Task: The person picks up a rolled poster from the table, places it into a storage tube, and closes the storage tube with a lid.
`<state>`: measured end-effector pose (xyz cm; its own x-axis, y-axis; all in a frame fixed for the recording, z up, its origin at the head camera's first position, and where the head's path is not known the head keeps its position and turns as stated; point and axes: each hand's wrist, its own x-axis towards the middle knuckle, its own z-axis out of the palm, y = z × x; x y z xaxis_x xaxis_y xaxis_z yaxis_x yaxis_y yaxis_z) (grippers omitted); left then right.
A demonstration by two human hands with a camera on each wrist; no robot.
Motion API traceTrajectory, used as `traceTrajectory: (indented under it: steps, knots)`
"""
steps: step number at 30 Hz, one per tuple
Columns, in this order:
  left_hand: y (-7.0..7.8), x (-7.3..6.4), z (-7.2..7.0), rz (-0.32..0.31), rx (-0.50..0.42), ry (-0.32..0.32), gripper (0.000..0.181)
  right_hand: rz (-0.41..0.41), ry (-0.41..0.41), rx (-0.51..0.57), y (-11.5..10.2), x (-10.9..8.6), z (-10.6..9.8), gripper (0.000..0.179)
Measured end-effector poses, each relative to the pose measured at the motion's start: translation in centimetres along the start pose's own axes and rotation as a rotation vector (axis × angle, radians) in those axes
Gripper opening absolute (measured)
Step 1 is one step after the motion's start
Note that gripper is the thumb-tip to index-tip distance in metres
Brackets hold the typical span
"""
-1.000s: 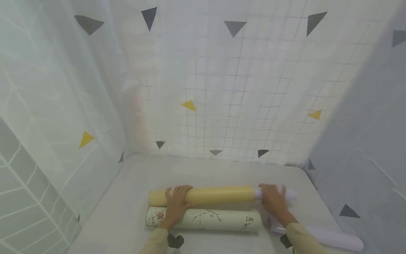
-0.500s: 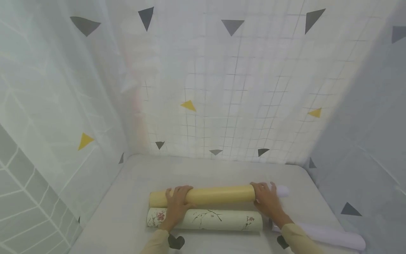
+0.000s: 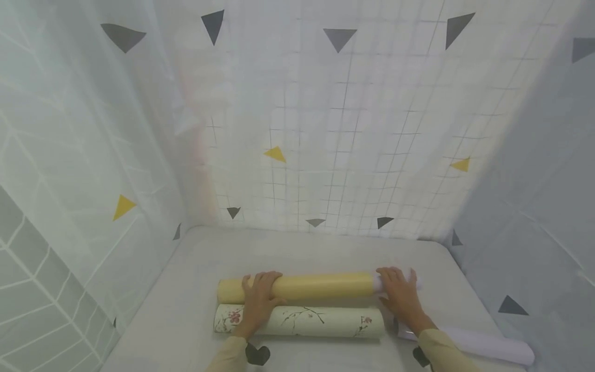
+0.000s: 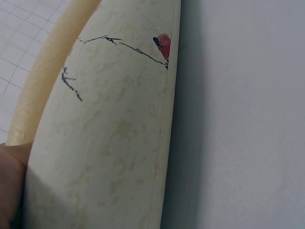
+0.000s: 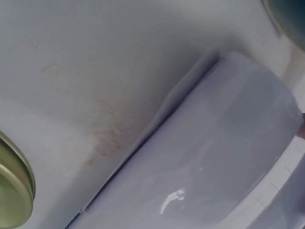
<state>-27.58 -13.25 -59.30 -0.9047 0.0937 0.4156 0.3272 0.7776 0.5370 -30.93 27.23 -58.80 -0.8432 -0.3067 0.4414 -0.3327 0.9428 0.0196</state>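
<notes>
In the head view a yellow wallpaper roll (image 3: 325, 285) lies across the white surface, with a lavender roll (image 3: 377, 282) sticking out of its right end. My left hand (image 3: 260, 294) grips the yellow roll near its left end, fingers over the top. My right hand (image 3: 402, 295) holds the protruding lavender part, just right of the yellow edge. In front of the yellow roll lies a cream roll with blossom branches (image 3: 321, 321); my left wrist passes over it. The left wrist view shows this blossom roll (image 4: 105, 138) close up, with the yellow roll (image 4: 45, 76) behind.
A second lavender roll (image 3: 492, 345) lies at the front right, partly under my right sleeve (image 3: 443, 351). The right wrist view shows a glossy lavender roll (image 5: 200, 143) and a greenish curved object (image 5: 14, 186) of unclear kind. Sheeting with triangles (image 3: 325, 129) walls the back and sides.
The lavender roll sticks out less from the yellow roll than a second ago. My right hand slid left to the yellow edge, then back right along the lavender part. My left hand stayed put.
</notes>
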Motion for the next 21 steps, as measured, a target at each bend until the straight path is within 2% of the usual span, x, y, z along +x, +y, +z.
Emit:
traceTrajectory:
  steps: [4,8,11,13,21]
  knots:
    - [-0.23,-0.01,0.18,-0.008,0.007,0.005,0.068,0.123,-0.047,-0.017,0.10,-0.22,-0.15,0.079]
    - [-0.32,-0.06,0.34,-0.007,0.018,0.025,0.068,0.208,0.001,-0.006,0.00,-0.19,-0.56,0.060]
    - [-0.25,-0.11,0.32,0.000,0.028,0.035,0.068,0.214,0.051,0.006,-0.17,-0.11,-0.83,0.044]
    - [-0.17,-0.15,0.24,-0.008,0.025,0.031,0.069,0.205,0.068,0.018,-0.32,-0.01,-0.89,0.040]
    - [-0.10,-0.08,0.30,-0.001,0.005,0.042,0.069,0.124,0.067,0.037,-0.69,0.28,-0.32,0.047]
